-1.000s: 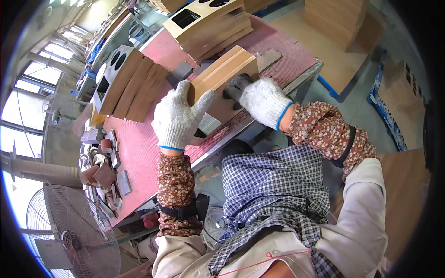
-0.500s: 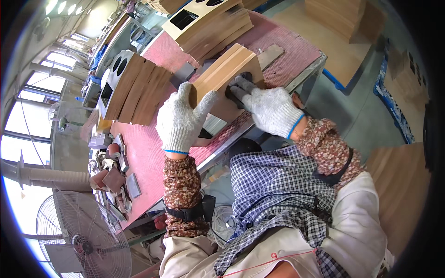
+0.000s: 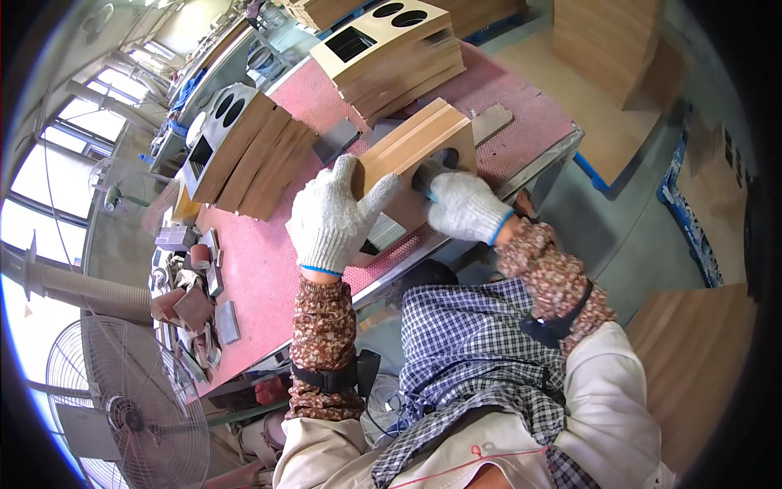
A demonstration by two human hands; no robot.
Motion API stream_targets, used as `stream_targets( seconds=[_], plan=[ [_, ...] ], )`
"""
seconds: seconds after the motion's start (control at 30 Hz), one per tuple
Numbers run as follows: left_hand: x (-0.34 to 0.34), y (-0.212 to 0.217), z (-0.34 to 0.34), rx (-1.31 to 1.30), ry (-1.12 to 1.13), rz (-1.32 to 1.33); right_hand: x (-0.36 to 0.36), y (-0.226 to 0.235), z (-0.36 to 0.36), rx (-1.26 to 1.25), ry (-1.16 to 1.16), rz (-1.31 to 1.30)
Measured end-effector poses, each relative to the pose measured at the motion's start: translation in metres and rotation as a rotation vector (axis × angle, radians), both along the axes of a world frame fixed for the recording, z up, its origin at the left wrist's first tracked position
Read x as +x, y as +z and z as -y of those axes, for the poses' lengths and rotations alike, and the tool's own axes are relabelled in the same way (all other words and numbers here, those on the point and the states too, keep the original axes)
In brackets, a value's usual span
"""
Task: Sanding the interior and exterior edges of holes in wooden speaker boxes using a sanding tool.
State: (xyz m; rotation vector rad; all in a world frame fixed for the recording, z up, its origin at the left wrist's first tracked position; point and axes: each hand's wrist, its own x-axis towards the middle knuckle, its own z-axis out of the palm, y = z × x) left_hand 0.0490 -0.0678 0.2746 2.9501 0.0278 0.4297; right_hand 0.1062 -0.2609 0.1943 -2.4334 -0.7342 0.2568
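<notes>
A light wooden panel block (image 3: 417, 143) with a round hole stands on edge on the red-topped workbench (image 3: 269, 269). My left hand (image 3: 332, 218), in a white knit glove, grips the block's near left end. My right hand (image 3: 464, 204), also gloved, presses a dark round piece against the hole in the block's near face; the piece is mostly hidden by the fingers.
A leaning row of wooden panels with cut-outs (image 3: 244, 151) stands at the left, another stack (image 3: 395, 49) at the back. Small grey blocks (image 3: 336, 140) and a flat strip (image 3: 491, 122) lie on the bench. Sanding pads (image 3: 191, 301) sit at the left end, a floor fan (image 3: 122, 407) below.
My right hand has moved left and closer to the block's hole. My left hand keeps its grip on the block.
</notes>
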Motion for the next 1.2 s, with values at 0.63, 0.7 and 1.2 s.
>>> stream_targets(
  seconds=[0.63,0.7,1.2],
  plan=[
    [-0.002,0.007,0.007,-0.003,0.016,-0.015,0.001,-0.006,-0.019,2.047,-0.159,-1.662],
    [-0.001,0.004,0.006,0.002,0.017,-0.026,-0.005,-0.005,-0.022,2.126,-0.145,-1.648],
    [-0.003,0.008,0.004,0.02,0.037,-0.041,0.004,0.008,0.003,-0.248,0.114,0.267]
  ],
)
